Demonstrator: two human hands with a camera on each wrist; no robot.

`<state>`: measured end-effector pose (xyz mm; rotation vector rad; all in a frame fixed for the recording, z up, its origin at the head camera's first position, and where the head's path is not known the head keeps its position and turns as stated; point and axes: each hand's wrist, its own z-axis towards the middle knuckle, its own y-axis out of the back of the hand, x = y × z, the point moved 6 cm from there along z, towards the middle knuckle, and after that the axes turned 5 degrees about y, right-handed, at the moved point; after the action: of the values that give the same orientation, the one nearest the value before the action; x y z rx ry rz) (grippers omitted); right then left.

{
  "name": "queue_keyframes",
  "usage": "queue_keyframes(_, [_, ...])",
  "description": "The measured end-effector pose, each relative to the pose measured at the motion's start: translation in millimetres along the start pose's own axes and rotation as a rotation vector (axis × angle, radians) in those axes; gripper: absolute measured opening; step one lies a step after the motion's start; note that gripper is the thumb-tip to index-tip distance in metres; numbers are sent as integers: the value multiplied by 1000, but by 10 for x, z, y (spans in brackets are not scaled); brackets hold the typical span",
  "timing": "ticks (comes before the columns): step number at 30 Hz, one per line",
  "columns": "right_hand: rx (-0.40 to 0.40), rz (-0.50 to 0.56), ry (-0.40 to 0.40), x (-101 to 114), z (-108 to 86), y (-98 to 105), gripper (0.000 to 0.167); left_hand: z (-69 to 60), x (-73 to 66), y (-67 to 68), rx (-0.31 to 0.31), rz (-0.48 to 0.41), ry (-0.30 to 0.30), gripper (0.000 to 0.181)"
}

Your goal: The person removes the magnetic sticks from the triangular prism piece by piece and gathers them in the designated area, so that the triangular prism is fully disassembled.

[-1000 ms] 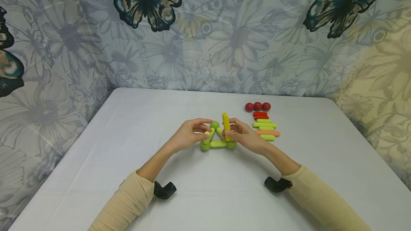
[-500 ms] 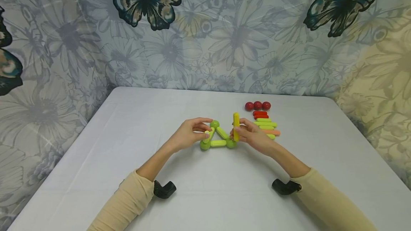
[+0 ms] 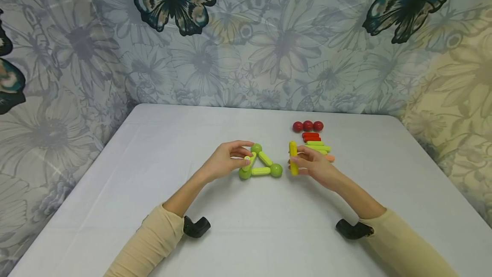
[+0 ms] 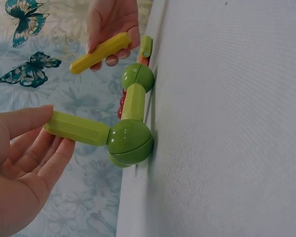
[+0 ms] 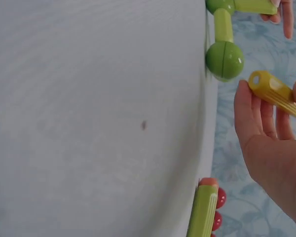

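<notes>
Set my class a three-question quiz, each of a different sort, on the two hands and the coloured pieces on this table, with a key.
1. Multiple choice: Which hand holds the bright yellow ribbed stick? A) left B) right C) both

2. True or false: Three glossy round red balls lie in a row, apart from the triangle of green balls and light-green sticks.

3. Fill in: The left hand pinches an upright light-green ribbed stick whose lower end meets a glossy green ____.

Key: 1. B, the right hand. 2. True. 3. Ball.
</notes>
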<state>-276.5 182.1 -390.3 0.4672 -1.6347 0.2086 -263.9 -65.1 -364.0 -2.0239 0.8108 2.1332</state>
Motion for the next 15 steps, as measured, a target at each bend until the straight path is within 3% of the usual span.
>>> queue_keyframes(5, [20, 24, -11, -42, -52, 46, 44, 2, 1, 1, -1, 4, 5, 51])
queue_keyframes(10, [19, -5, -72, -87, -123, 70, 56, 0, 0, 4, -3, 6, 5, 51])
queue_keyframes(15, [28, -34, -102, -107, -185, 73, 56, 5, -2, -1, 4, 3, -4, 51])
